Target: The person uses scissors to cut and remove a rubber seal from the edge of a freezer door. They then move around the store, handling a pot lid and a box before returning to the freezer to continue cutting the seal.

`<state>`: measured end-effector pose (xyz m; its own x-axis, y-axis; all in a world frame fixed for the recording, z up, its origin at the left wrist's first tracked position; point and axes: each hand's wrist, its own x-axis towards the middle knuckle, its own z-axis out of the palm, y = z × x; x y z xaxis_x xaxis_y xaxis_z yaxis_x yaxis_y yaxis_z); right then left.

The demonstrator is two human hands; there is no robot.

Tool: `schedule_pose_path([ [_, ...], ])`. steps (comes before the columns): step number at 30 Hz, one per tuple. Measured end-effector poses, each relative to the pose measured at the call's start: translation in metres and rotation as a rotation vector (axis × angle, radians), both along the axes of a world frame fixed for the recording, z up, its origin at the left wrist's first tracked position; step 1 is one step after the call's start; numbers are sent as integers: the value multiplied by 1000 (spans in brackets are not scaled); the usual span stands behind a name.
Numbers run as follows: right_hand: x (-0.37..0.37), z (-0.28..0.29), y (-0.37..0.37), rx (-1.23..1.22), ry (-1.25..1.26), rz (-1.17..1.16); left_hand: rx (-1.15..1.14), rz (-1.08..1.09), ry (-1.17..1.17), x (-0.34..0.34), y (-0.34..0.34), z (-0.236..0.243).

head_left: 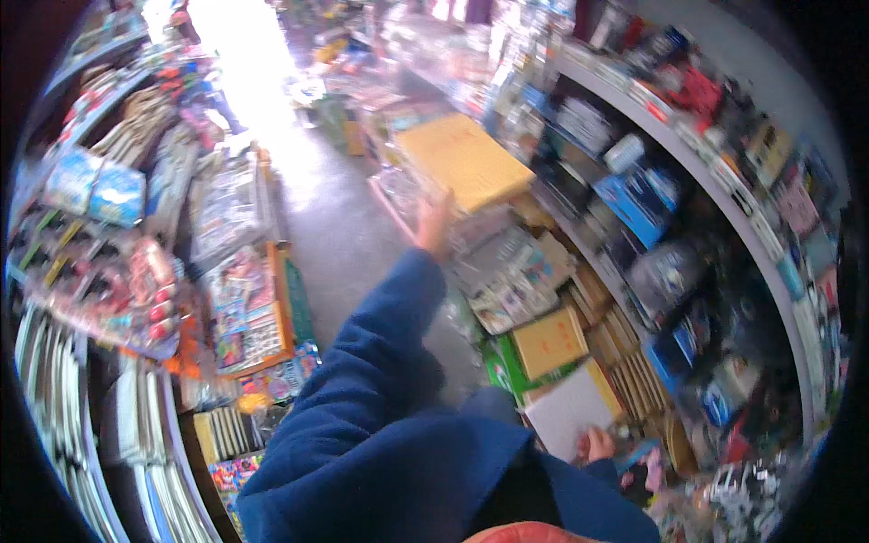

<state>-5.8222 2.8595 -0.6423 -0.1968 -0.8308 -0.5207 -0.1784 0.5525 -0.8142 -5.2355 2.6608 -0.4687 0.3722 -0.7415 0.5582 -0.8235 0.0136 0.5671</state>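
Observation:
My left hand (434, 223) reaches forward in a dark blue sleeve. Its fingers, smeared by motion, are at the near left edge of a large flat yellow envelope (466, 161) on top of a pile; whether they grip it I cannot tell. My right hand (596, 444), close to my body, has its fingers curled at the edge of a white sheet-like pad (568, 412) with a yellow border. Between the hands lie a smaller yellow envelope (550, 342) with red print and a clear-wrapped pack of small items (511, 281).
Shelves with a curved-looking white edge (724, 185) run along the right, crowded with boxes and bags. At the left stand racks of notebooks (145, 425) and an orange-edged box of small goods (244, 312). A grey floor aisle (330, 208) leads to a bright doorway (244, 63).

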Motion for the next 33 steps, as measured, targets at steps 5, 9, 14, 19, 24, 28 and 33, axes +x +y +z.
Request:
schedule_pose_path([
  [5, 5, -20, -22, -21, 165, -119, -344, -73, 1300, -54, 56, -12],
  [9, -2, -36, -34, -8, 213, -102, 130, -296, 1099, -118, 93, -25],
  [14, -26, -78, -38, -172, 357, -58, 501, -650, 521, -158, 109, -48],
  [19, -46, -97, -42, -164, 493, -204, 643, -751, 442, -155, 105, -53],
  [24, -38, -42, -33, 325, 787, 170, 719, -752, 424, -150, 101, -49],
  [28, -15, -33, -4, 29, 593, 83, 781, -817, 208, -146, 96, -77],
  [33, 14, 3, -13, 69, 580, 10, 906, -800, 292, -165, 102, -121],
])
